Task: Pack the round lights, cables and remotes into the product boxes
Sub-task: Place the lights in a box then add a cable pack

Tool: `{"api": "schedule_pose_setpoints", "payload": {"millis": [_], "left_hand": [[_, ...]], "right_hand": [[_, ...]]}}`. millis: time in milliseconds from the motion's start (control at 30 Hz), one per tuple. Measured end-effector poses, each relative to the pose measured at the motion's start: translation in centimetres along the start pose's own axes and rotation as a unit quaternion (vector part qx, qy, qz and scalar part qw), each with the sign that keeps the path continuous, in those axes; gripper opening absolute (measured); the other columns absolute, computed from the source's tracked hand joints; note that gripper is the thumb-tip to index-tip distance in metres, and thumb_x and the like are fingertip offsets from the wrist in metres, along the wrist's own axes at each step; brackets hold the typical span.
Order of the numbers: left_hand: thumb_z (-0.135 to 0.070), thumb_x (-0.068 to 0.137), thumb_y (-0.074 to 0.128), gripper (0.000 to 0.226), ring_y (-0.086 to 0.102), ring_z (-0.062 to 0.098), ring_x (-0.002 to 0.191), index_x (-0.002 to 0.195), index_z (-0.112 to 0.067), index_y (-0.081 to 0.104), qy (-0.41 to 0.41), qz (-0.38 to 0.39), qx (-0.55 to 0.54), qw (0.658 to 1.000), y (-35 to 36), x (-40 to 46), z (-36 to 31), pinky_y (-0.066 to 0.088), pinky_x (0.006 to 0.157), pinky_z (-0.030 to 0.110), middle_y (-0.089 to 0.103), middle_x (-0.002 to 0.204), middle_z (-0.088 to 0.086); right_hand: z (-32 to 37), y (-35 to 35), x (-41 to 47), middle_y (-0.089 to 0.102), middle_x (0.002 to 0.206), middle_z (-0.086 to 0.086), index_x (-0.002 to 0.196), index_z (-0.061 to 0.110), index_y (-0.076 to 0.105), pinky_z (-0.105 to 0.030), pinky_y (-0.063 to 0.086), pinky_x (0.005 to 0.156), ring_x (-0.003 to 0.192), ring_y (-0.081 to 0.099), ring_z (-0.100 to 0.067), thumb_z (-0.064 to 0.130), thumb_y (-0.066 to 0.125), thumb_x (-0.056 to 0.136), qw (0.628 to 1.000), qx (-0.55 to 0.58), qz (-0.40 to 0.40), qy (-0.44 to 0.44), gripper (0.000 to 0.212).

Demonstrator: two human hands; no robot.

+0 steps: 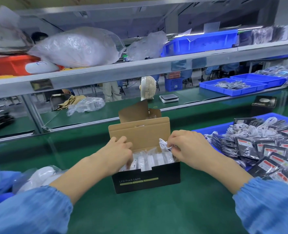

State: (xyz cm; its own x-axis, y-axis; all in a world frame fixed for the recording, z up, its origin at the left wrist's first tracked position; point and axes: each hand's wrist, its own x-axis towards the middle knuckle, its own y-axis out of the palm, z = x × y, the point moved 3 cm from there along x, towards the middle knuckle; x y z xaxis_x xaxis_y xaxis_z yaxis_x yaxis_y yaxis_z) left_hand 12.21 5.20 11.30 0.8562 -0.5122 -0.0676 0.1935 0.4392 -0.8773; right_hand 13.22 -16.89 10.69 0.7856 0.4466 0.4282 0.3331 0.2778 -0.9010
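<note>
Green bench mat [148,215]: right hand [188,146] pinches coiled white cable [163,144] over open black cardboard box [146,179]; left hand [118,152] fingers curled among bagged round white lights [150,159].

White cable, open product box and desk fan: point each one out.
white cable [163,144], head view, on the loops pinched by the right hand [189,147].
product box [146,180], head view, on its black front wall.
desk fan [148,86], head view, on its round grille.
</note>
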Motion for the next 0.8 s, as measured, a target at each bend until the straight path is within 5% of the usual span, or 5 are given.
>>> {"api": "schedule_pose_setpoints", "payload": {"millis": [100,267,533,700,800], "left_hand": [[0.005,0.083,0.058,0.045,0.034,0.022,0.124,0.112,-0.029,0.067,-0.049,-0.001,-0.067,0.997,0.8,-0.7,-0.3,0.044,0.085,0.033,0.039,0.136,0.000],[0.006,0.082,0.054,0.029,0.036,0.028,0.120,0.104,-0.011,0.064,-0.156,-0.019,-0.040,0.987,1.9,-0.9,-3.5,0.039,0.074,0.034,0.047,0.126,0.008],[0.002,0.074,0.044,0.029,0.046,0.023,0.104,0.098,-0.012,0.053,-0.257,-0.150,-0.260,0.919,2.1,-1.0,-5.9,0.034,0.072,0.023,0.053,0.116,0.008],[-0.010,0.047,0.040,0.063,0.066,0.033,0.099,0.100,-0.014,0.074,-0.163,-0.194,-0.168,0.953,1.9,-1.8,-9.4,0.056,0.080,0.049,0.068,0.105,0.014],[-0.002,0.067,0.037,0.043,0.070,0.026,0.082,0.082,-0.013,0.076,-0.028,-0.293,-0.133,0.946,2.0,-2.9,-11.1,0.057,0.076,0.037,0.072,0.086,0.009]], "right_hand": [[0.5,-0.3,0.0,0.063,0.113,0.015,0.107,0.027,0.070,-0.026,0.029,0.066,0.102,0.057,-0.012,0.021,0.050,0.092,1.000,0.003,-0.011,-0.014,0.026],[4.1,-1.5,2.0,0.071,0.089,0.003,0.091,0.014,0.077,-0.036,0.053,0.073,0.080,0.065,-0.016,0.009,0.064,0.085,0.971,0.222,-0.077,-0.044,0.015],[9.0,1.1,8.1,0.074,0.082,0.002,0.089,0.017,0.080,-0.017,0.047,0.065,0.080,0.061,-0.007,0.016,0.069,0.083,0.956,0.285,0.060,0.034,0.013],[10.8,1.6,8.8,0.073,0.085,-0.005,0.088,0.016,0.079,-0.029,0.054,0.072,0.080,0.063,-0.017,0.027,0.073,0.084,0.974,0.214,0.072,-0.005,0.013],[12.5,4.2,7.3,0.070,0.098,-0.011,0.096,0.017,0.076,-0.036,0.053,0.080,0.090,0.064,-0.031,0.029,0.062,0.093,0.984,0.082,0.126,-0.095,0.018]]}}
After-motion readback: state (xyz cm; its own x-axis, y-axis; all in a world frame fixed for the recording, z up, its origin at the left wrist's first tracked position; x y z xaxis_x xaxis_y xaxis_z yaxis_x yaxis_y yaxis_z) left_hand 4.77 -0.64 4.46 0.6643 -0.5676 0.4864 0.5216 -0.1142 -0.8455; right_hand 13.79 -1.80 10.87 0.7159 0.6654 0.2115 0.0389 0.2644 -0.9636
